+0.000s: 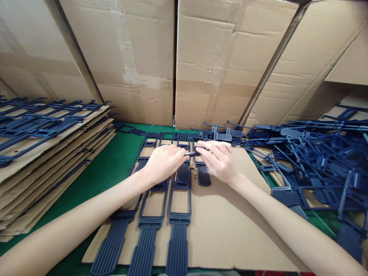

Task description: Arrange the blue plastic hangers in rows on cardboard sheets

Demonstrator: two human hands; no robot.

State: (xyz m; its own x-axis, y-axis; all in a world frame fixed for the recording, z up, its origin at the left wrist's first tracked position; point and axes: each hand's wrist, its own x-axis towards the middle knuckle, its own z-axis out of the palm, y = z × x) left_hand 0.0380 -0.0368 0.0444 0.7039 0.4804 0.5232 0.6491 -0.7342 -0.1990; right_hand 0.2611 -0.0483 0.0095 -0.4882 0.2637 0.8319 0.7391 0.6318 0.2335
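A flat cardboard sheet (230, 234) lies on the green surface in front of me. Three long dark blue plastic frame parts (178, 214) lie side by side on it, ribbed ends toward me. A shorter ribbed piece (203, 175) lies to their right. My left hand (162, 163) and my right hand (220, 161) meet above the far ends of the parts. Both pinch a thin dark bar (191, 153) between their fingertips; whether the bar belongs to the shorter piece I cannot tell.
A stack of cardboard sheets layered with the same blue parts (43, 153) stands at the left. A loose heap of blue parts (316, 161) fills the right side. Large cardboard boxes (201, 65) wall off the back. Green surface (106, 168) shows between stack and sheet.
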